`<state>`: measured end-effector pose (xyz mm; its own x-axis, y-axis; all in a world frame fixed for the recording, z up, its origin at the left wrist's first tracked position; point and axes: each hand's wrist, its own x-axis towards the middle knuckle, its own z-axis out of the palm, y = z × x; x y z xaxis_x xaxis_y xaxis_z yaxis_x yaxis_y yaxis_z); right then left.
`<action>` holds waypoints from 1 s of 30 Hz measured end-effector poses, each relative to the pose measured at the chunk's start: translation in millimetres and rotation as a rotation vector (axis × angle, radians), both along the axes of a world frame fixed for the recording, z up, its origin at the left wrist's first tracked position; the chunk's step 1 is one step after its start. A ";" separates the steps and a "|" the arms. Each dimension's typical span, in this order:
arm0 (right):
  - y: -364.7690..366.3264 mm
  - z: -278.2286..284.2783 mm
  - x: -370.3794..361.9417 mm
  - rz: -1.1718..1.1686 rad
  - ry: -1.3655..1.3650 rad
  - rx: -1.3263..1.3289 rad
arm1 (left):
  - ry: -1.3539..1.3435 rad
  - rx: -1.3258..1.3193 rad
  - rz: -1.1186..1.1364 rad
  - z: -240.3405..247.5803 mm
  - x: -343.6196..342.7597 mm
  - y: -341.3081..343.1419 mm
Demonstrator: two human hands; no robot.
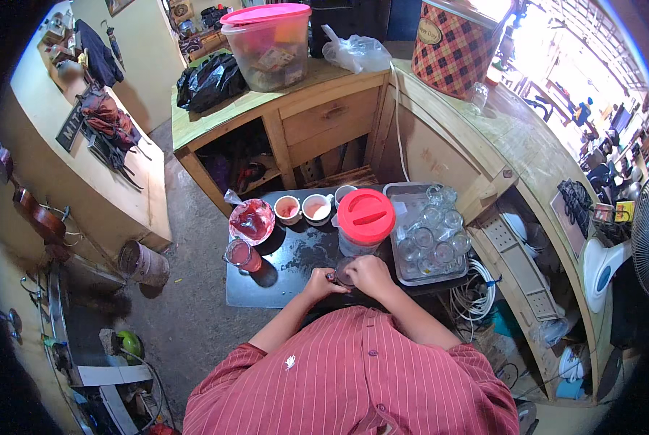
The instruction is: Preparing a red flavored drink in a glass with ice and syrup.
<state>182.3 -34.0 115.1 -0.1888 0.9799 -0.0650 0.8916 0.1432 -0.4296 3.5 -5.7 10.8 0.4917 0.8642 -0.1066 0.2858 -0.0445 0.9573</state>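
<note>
At the near edge of the dark table (295,250), my left hand (323,283) is closed round the side of a clear glass (344,270). My right hand (371,276) is closed over the glass's right side and rim; whatever its fingertips pinch is hidden. Just beyond stands a clear pitcher (364,249) with a red lid (366,216). Farther left are white cups (288,209) with pinkish contents, one partly behind the pitcher. A glass mug of pink drink (242,256) stands near a bowl lined with a red-stained plastic bag (252,220).
Right of the pitcher, a grey tray (404,271) holds several upturned glass mugs (433,235). A wooden counter (215,122) wraps round the far and right sides, bearing a pink-lidded tub (268,54) and a plaid bucket (455,51). Coiled white cable (476,293) lies below the tray.
</note>
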 end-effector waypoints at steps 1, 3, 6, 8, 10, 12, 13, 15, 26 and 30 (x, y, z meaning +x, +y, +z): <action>1.3 1.7 -4.3 -0.014 0.135 0.191 | 0.041 0.003 0.012 -9.7 -2.9 1.2; 3.6 1.5 -3.0 -0.034 0.268 0.381 | 0.080 0.005 0.019 -13.0 -1.8 3.2; 3.2 0.1 4.3 -0.009 -0.013 -0.016 | -0.080 -0.088 0.015 10.2 5.0 0.7; 4.3 7.9 -1.0 -0.059 0.258 0.341 | 0.167 0.024 -0.020 7.5 -0.5 3.1; 3.7 -0.4 3.2 -0.037 0.158 0.172 | 0.047 -0.002 0.004 -4.7 1.3 2.0; 4.3 -1.3 3.0 -0.017 0.055 0.004 | -0.073 -0.028 0.026 -11.5 0.3 2.3; 5.1 2.0 0.0 -0.057 0.151 0.159 | 0.042 0.005 0.004 -12.3 -2.0 3.8; 4.6 6.2 -0.7 -0.098 0.246 0.311 | 0.157 0.035 -0.019 -9.3 -1.7 4.1; 5.5 0.1 -1.0 -0.128 0.304 0.248 | 0.156 0.006 -0.045 19.1 1.8 3.3; 1.1 1.9 -3.1 -0.059 0.008 0.016 | 0.094 0.014 -0.048 11.6 -1.0 2.4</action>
